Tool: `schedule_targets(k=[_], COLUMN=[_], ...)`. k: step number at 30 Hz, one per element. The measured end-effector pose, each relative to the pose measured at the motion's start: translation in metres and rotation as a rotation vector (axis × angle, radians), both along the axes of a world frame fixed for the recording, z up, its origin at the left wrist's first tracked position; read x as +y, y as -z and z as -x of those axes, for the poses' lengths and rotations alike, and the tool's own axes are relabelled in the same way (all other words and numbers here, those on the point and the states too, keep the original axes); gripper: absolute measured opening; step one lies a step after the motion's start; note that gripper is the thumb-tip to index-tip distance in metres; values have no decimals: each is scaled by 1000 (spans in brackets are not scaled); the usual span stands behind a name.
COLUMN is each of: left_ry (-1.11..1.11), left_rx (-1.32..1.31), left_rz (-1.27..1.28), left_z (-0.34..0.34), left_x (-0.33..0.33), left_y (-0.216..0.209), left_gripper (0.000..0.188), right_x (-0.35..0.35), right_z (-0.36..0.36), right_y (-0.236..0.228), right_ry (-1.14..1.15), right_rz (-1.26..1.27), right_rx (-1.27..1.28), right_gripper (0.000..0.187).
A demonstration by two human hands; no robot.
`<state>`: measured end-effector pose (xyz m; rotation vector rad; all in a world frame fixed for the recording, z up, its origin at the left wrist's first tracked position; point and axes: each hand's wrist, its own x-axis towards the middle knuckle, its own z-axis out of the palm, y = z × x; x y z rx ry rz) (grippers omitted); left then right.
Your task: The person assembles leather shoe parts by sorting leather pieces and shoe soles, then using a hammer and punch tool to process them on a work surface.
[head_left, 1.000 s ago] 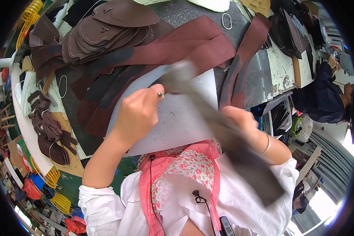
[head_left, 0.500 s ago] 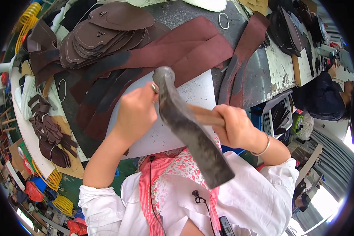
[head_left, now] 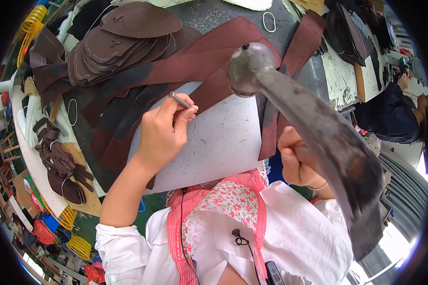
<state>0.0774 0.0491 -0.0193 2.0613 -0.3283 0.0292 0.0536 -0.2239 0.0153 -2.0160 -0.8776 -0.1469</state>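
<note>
Over a white board (head_left: 223,142), my left hand (head_left: 162,130) pinches a thin metal punch-like rod (head_left: 178,99) between thumb and fingers. Its lower end is hidden by the fingers. My right hand (head_left: 296,159) is closed round a hammer's handle, mostly hidden behind the head. That big grey hammer head (head_left: 318,118) is raised close to the camera, apart from the rod, and covers part of the right wrist. Long maroon leather strips (head_left: 223,47) with blackened ends lie across the far side of the board. Another maroon strip (head_left: 304,40) lies beyond the hammer.
A stack of brown leather flaps (head_left: 142,21) sits at the far left. Brown leather pieces (head_left: 57,156) lie bundled on the left. A white cord loop (head_left: 269,22) rests on the grey bench top. At far right, another person in dark clothes (head_left: 390,116) works.
My right hand has lifted the hammer up and to the right, away from my left hand. My left hand has turned slightly, and the rod in it shows more.
</note>
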Motion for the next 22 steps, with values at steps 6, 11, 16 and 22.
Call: schedule_targets(k=[6, 11, 16, 22], left_ry=[44, 43, 91, 178], left_rx=[33, 118, -13, -203], left_rz=[-19, 53, -99, -186], left_z=[-4, -3, -4, -1], left_x=[4, 7, 7, 7], left_y=[-5, 5, -2, 9], left_gripper=[15, 13, 15, 16], right_x=[0, -8, 1, -3], right_z=[-8, 1, 12, 2], right_y=[-24, -4, -6, 17], right_ry=[43, 109, 263, -120], right_rz=[372, 140, 198, 246], right_rx=[-55, 292, 166, 180], right_gripper=[39, 45, 40, 40])
